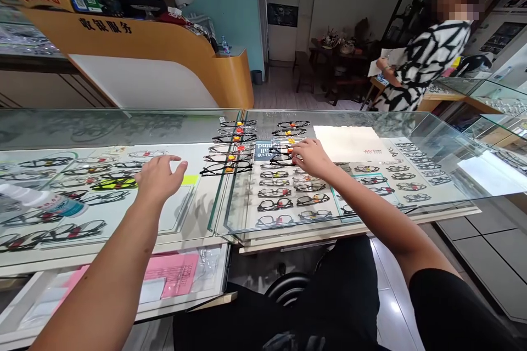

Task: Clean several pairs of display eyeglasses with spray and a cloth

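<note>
My left hand [161, 176] hovers over the left part of the glass counter, its thumb and fingers apart with nothing between them. My right hand [312, 158] has its bent fingers closed at the right side of a dark-framed pair of eyeglasses [280, 159]. That pair is nearest to me in a short column on the glass top; another pair [290, 132] sits farther back in it. To the left stands a second column of eyeglasses, with a black-framed pair [226, 169] at its near end. Small orange or red tags show on their lenses.
A white spray bottle [45, 200] lies on the counter at left. More eyeglasses [275, 204] are inside the glass case. Below, an open drawer [222, 274] holds pink paper [181, 274]. A cream sheet [348, 142] lies at right. Behind, a person [432, 60] holds papers.
</note>
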A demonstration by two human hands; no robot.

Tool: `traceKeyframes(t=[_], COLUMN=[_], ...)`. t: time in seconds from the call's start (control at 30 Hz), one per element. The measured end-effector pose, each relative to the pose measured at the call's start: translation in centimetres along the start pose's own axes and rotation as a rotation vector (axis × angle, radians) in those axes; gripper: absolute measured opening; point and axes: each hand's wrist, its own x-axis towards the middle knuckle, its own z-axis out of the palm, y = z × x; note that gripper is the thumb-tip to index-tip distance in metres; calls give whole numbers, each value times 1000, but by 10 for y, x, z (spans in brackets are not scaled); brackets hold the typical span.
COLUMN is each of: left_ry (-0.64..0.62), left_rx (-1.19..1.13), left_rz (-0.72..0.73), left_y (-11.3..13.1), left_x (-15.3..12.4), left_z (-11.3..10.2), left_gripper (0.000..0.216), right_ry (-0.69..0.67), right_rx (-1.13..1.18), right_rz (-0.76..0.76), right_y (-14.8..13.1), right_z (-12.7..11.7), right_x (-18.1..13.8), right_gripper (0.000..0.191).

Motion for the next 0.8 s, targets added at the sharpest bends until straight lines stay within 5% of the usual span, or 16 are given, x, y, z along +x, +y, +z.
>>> traceKeyframes(t=[0.13, 0.23, 0.47, 0.8], left_ry=[29, 48, -13, -53], left_rx=[16, 57, 129, 189], left_rz=[2, -38, -79, -21], left_y=[-3, -2, 1, -12], left_x=[4, 8, 11, 6], left_z=[6, 11, 18, 23], left_gripper=[68, 79, 96, 100], right_ry=[73, 203, 370, 612], right_rx=[112, 203, 357, 541], right_rz=[-29, 21, 485, 891], right_y=[16, 53, 164, 240], right_z=[-8, -22, -31, -18], right_x=[3, 6, -8, -45], right_gripper=[22, 27, 21, 28])
